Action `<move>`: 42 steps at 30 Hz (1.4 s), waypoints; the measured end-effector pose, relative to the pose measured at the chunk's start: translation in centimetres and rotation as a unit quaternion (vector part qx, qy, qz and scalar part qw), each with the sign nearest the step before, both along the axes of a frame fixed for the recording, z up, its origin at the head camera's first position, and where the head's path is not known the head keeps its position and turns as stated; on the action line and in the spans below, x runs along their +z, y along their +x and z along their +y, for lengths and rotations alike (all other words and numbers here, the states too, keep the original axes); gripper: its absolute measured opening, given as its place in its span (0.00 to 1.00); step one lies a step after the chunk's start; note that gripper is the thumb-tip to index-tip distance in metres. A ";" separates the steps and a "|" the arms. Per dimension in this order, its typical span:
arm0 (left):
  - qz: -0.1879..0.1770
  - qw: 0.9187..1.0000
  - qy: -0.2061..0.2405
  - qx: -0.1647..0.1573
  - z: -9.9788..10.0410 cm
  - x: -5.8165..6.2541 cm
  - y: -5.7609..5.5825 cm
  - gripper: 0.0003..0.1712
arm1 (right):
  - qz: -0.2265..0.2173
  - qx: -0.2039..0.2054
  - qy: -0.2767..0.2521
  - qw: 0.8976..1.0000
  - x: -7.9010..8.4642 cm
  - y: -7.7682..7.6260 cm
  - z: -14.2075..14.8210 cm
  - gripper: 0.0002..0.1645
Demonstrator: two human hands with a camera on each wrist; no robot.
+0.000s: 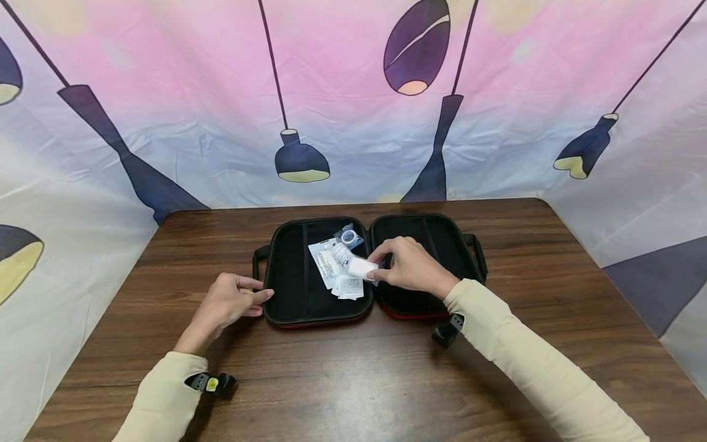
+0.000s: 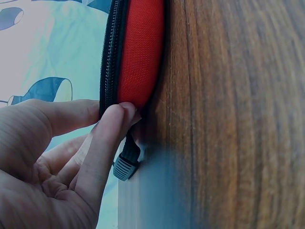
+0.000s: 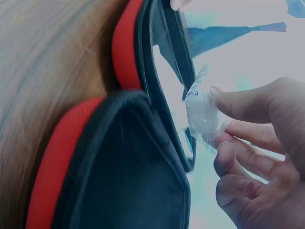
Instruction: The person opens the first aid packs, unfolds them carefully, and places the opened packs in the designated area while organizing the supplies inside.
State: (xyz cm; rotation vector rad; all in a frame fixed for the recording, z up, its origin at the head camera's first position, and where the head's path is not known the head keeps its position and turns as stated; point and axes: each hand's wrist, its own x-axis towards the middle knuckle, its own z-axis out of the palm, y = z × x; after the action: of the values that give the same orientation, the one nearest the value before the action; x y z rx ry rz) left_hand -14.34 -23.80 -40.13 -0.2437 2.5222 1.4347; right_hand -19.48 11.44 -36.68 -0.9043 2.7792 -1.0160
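Note:
A zippered case (image 1: 284,270), black inside and red outside, lies unfolded on the table. At its left edge my left hand (image 1: 234,299) grips the rim; the left wrist view shows thumb and finger pinching the red side (image 2: 143,52) by the zipper (image 2: 110,62). My right hand (image 1: 409,265) pinches a white bandage roll (image 3: 202,114) in clear wrapping between thumb and fingertips, over the inner side of the left half. Beneath it in that half are white printed packets (image 1: 326,261) and a small clear bag with a white tape roll (image 1: 349,237).
The case's right half (image 1: 411,301) lies beside the left one, partly covered by my right hand. Black handles (image 1: 476,255) stick out at both ends. The brown wooden table (image 1: 331,380) reaches back to a patterned cloth backdrop (image 1: 221,141).

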 end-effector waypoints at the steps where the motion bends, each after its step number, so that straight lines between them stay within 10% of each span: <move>1: 0.000 1.000 0.000 0.000 0.0 0.0 0.0 0.26 | 0.001 -0.006 0.001 1.000 0.1 -0.1 0.4 0.10; 16: 0.002 1.000 -0.003 0.002 0.0 -0.1 -0.1 0.26 | -0.022 -0.135 0.024 0.990 -1.0 -1.9 6.5 0.14; 42: 0.001 1.000 0.001 -0.001 0.0 0.0 0.1 0.28 | -0.017 -0.331 0.071 0.941 -2.4 -5.3 10.6 0.19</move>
State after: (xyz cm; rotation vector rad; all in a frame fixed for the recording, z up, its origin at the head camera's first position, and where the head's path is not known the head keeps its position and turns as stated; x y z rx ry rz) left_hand -14.29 -23.77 -40.13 -0.2387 2.5221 1.4363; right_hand -24.82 22.08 -39.05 0.0953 3.1301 -0.8366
